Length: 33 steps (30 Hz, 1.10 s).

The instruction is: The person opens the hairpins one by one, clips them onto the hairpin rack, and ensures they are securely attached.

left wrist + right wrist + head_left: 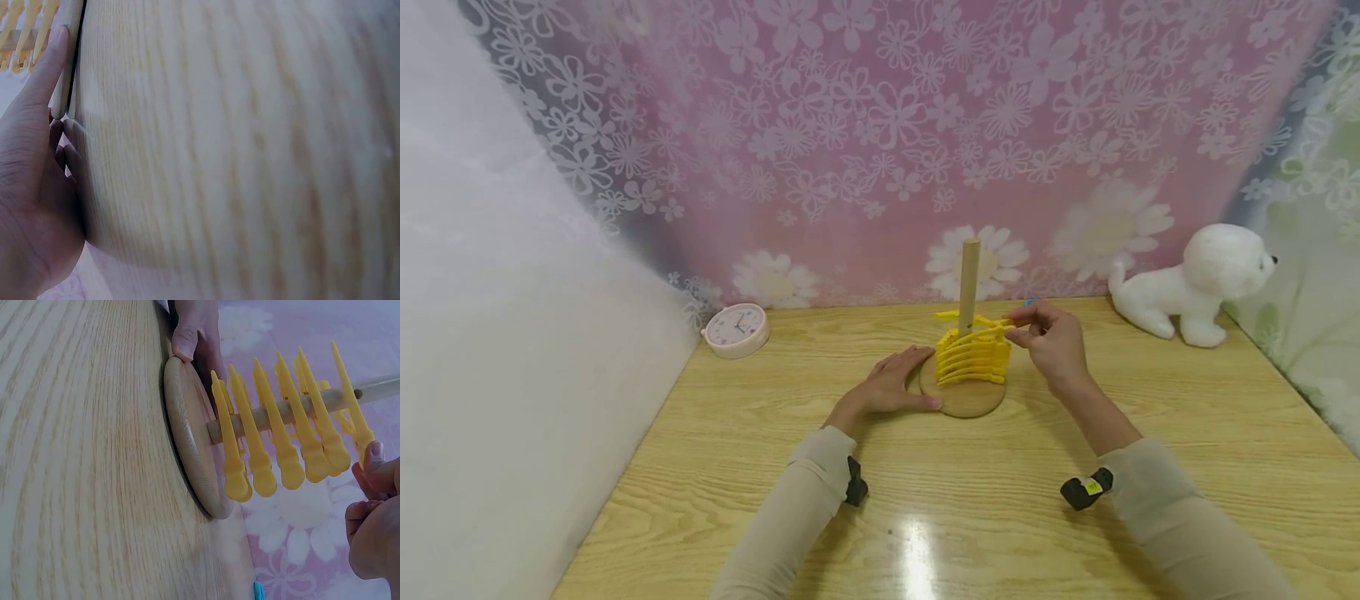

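An upright wooden post [969, 275] rises from a round wooden base [964, 404]. Several yellow hair clips [262, 456] sit on the post one above another, their rounded ends toward my right side. At the top of the row, my right hand [1057, 348] pinches the rounded end of one hair clip [350, 394] between thumb and fingers, with its jaws at the post. My left hand [887, 383] holds the left edge of the base, thumb at the near side and fingers at the far side. In the left wrist view the thumb [44, 78] lies on the base edge.
A pink round clock [737, 329] stands at the back left of the wooden table [775, 517]. A white plush dog [1195, 283] is at the back right. Behind my right hand shows a small blue thing [1028, 302]. A flowered curtain [887, 125] hangs along the back.
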{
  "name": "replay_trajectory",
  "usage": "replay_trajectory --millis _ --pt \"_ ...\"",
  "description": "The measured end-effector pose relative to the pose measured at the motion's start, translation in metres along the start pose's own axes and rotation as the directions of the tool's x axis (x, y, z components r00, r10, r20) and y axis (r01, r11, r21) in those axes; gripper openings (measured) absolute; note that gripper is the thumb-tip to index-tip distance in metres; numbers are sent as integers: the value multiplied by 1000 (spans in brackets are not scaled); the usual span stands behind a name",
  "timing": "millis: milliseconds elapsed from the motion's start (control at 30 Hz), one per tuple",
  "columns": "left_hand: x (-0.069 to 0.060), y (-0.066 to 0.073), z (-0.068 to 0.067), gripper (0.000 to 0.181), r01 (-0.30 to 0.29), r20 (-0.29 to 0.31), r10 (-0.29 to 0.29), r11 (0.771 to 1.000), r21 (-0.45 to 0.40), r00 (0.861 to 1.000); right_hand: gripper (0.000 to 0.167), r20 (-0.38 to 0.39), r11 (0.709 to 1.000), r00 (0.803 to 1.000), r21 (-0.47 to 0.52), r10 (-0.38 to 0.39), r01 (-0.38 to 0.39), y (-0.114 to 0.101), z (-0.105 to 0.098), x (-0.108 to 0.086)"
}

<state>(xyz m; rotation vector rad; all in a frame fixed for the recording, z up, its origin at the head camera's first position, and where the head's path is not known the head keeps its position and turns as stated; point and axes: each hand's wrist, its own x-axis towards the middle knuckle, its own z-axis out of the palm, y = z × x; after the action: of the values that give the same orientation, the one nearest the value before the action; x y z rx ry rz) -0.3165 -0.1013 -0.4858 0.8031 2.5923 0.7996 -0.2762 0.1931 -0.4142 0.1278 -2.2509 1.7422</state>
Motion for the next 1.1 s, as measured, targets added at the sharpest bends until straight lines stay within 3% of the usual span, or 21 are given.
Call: replay_trajectory --millis 633,1100 --pt "0 0 0 101 -8 -7 8 1000 -3 1000 21 58 998 997 -49 -41 44 6 -1 -2" --pt "-1 1 0 101 -13 -2 13 1000 -10 1000 24 166 988 980 -87 -111 126 12 -7 -3"
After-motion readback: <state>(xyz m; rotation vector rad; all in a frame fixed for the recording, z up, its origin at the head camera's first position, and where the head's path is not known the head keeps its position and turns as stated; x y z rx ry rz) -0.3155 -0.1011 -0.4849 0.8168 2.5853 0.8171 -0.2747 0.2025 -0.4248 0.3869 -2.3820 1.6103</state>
